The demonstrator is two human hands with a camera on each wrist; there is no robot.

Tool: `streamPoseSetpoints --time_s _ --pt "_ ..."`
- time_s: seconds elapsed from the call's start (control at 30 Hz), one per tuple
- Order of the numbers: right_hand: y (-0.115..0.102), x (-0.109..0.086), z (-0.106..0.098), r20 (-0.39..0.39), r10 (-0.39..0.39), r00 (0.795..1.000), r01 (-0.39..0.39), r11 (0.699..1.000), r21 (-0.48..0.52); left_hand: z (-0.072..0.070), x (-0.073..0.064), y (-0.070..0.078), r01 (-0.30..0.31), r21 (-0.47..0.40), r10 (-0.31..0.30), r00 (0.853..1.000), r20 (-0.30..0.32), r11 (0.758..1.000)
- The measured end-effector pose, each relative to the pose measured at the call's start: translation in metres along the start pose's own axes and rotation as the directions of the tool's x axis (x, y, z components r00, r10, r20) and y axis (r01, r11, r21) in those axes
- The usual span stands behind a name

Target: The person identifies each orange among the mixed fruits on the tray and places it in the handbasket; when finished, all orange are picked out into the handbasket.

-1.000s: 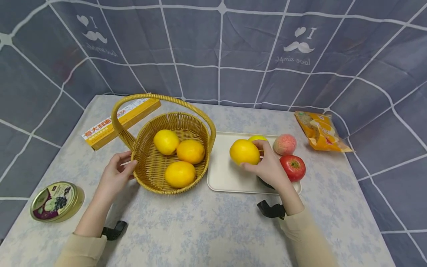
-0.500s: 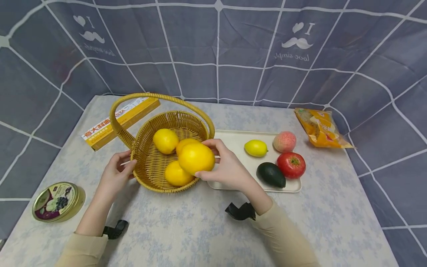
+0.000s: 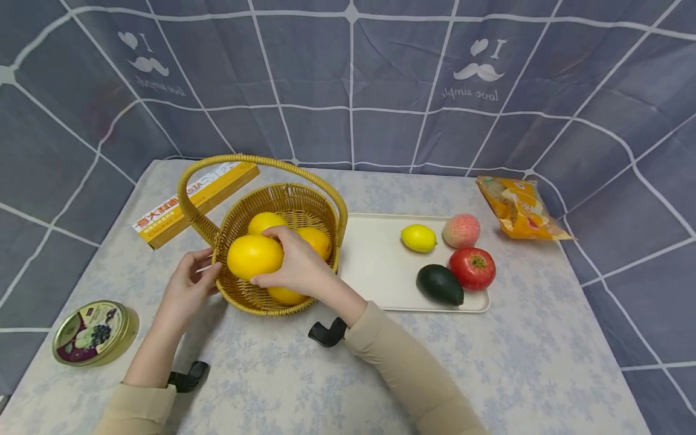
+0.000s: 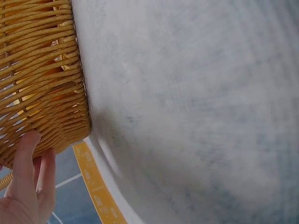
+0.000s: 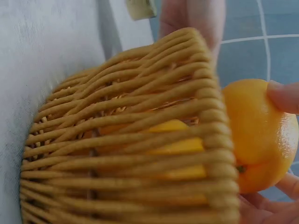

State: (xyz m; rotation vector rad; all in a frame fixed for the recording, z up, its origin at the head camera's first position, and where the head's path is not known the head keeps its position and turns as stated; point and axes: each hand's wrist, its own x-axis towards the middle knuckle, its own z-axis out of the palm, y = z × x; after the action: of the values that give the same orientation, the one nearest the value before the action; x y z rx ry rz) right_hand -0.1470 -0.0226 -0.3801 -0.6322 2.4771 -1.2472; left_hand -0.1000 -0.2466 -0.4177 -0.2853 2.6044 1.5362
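My right hand point(image 3: 296, 263) grips a yellow-orange orange point(image 3: 254, 257) over the left part of the wicker basket point(image 3: 244, 302). In the right wrist view this orange point(image 5: 261, 140) is beyond the basket rim, with a thumb and fingers round it. Inside the basket lie three more such fruits, partly hidden by the hand: a back one point(image 3: 266, 222), a right one point(image 3: 316, 241) and a front one point(image 3: 285, 295). My left hand point(image 3: 187, 281) holds the basket's left side near the handle base. In the left wrist view its fingers point(image 4: 46, 179) lie against the woven wall.
Right of the basket is a cream tray point(image 3: 375, 272) bearing a lemon point(image 3: 418, 238), a peach point(image 3: 461, 231), a red pomegranate-like fruit point(image 3: 472, 269) and a dark green avocado point(image 3: 440, 284). A pasta box point(image 3: 196, 205), a round tin point(image 3: 95, 333) and an orange packet point(image 3: 519, 208) lie around.
My right hand has carried the orange leftward from over the tray to over the basket's left part, uncovering the lemon and avocado. The left hand has stayed at the basket's side.
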Motion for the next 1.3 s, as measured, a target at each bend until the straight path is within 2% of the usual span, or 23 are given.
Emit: streamPoseSetpoints --time_s 0.27,0.43,0.67,1.07,1.2,1.3 --pt "-0.013 0.02 0.014 0.024 0.011 1.0 -0.005 0.976 -0.216 -0.002 0.0 0.001 -0.007 -0.003 0.007 1.0 0.004 1.0" --pt "-0.014 0.024 0.019 0.017 0.037 0.999 -0.031 0.964 -0.266 -0.002 0.0 0.0 -0.004 0.0 0.004 1.0 0.008 1.0" --pt "-0.011 0.022 0.027 0.03 0.026 0.999 -0.013 0.923 -0.384 -0.004 -0.002 0.001 0.0 0.009 0.0 1.0 0.009 1.0" --pt "-0.008 0.022 0.027 0.031 0.054 0.998 -0.038 0.92 -0.389 -0.004 -0.004 0.0 -0.02 -0.033 0.02 1.0 0.006 0.999" --pt "-0.005 0.015 0.023 0.022 0.022 1.0 -0.014 0.94 -0.34 -0.002 -0.003 0.001 0.002 -0.033 -0.002 1.0 0.004 0.999" --pt "-0.001 0.002 0.014 0.007 -0.02 1.0 0.021 0.961 -0.277 0.0 -0.002 0.002 0.025 -0.026 -0.025 1.0 0.01 0.999"
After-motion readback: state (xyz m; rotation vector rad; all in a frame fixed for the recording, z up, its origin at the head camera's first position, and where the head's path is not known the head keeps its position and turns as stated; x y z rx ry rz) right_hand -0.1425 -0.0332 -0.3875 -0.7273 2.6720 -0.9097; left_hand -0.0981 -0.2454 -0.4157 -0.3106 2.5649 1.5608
